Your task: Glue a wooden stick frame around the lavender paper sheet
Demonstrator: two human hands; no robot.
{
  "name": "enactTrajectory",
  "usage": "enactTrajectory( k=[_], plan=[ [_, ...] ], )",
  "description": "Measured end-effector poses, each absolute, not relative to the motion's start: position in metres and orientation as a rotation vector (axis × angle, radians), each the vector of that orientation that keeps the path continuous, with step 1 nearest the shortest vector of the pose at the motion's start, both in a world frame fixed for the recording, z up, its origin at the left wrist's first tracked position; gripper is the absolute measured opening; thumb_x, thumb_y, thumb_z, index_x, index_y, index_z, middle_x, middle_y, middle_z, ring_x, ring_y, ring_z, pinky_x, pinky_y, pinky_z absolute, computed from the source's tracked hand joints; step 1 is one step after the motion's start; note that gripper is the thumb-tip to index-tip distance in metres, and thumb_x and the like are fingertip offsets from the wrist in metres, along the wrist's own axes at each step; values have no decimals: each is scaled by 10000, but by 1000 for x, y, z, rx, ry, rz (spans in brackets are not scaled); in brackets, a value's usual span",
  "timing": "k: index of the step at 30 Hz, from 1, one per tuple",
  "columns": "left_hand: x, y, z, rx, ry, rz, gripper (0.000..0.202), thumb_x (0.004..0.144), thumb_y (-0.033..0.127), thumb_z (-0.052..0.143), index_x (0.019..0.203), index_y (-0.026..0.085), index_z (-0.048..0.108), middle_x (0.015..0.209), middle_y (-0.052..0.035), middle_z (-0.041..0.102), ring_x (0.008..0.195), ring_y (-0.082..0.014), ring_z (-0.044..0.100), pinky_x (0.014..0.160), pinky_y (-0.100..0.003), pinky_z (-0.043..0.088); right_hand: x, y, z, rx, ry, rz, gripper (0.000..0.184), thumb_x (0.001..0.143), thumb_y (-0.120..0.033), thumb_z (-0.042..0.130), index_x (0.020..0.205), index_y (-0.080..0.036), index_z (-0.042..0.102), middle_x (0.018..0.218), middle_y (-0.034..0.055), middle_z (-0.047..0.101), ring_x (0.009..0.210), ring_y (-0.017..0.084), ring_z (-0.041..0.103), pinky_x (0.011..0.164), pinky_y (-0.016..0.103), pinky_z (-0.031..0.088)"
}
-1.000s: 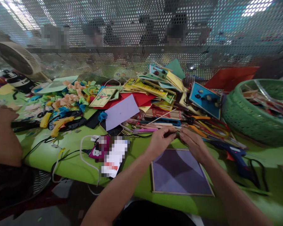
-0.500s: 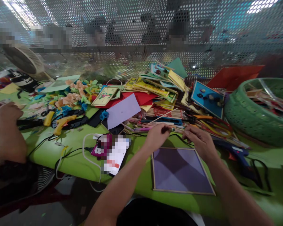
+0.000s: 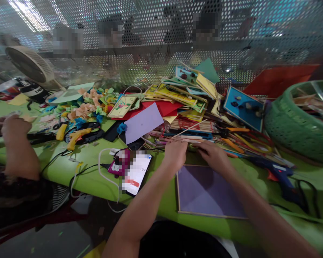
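Observation:
A purple board with a thin wooden frame (image 3: 204,193) lies flat on the green table (image 3: 91,161) in front of me. My left hand (image 3: 176,154) rests at the board's far left corner, fingers bent down onto a heap of wooden sticks (image 3: 190,136). My right hand (image 3: 214,156) is just beside it over the board's far edge, fingers pressed together and pointing left. Both hands are slightly smeared, and what they pinch is too small to name.
A phone (image 3: 137,173) with cables lies left of the board, a blue glue gun (image 3: 282,177) to its right. A green basket (image 3: 290,129) stands far right. Piled cards, a lilac sheet (image 3: 142,123) and paper scraps fill the back. Another person's hand (image 3: 14,127) works at left.
My hands, pinched together above the board a second ago, drew apart, then dropped forward to the sticks at the board's far edge. The view shifted slightly.

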State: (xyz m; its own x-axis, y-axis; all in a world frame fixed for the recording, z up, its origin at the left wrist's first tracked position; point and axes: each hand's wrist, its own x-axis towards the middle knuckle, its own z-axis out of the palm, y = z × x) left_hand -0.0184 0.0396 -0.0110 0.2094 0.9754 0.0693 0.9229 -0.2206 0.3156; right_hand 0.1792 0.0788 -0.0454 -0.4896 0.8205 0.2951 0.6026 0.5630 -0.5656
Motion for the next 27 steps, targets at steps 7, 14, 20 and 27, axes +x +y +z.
enactTrajectory(
  k=[7, 14, 20, 27],
  plan=[
    [-17, 39, -9, 2240, 1797, 374, 176, 862, 145, 651, 1017, 170, 730, 1069, -156, 746, 1078, -316, 676, 975, -433, 505, 176, 81, -53, -1171, -2194, 552, 121, 844, -267, 623, 887, -225, 727, 936, 102, 733, 919, 282, 656, 851, 453, 506],
    [-8, 44, -6, 1886, 1298, 1041, 280, 864, 94, 656, 1114, 201, 726, 1098, -77, 772, 1036, -230, 698, 965, -372, 527, 184, 70, -30, -1206, -1760, 1009, 317, 808, -522, 740, 884, -215, 715, 807, 39, 732, 721, 194, 640, 678, 337, 495],
    [3, 45, -16, 1470, 966, 1243, 173, 862, 168, 696, 1026, 141, 743, 999, -87, 776, 923, -189, 709, 879, -325, 549, 182, 60, -13, -1179, -1569, 1107, 429, 783, -633, 749, 708, -214, 693, 630, 0, 606, 605, 142, 517, 591, 296, 409],
    [7, 44, -15, 1224, 926, 1334, 230, 821, 326, 786, 945, 134, 761, 935, -90, 776, 876, -185, 697, 860, -335, 548, 184, 54, -9, -1151, -1618, 1105, 329, 837, -556, 730, 877, -232, 770, 800, 27, 701, 687, 161, 568, 641, 307, 440]
  ],
)
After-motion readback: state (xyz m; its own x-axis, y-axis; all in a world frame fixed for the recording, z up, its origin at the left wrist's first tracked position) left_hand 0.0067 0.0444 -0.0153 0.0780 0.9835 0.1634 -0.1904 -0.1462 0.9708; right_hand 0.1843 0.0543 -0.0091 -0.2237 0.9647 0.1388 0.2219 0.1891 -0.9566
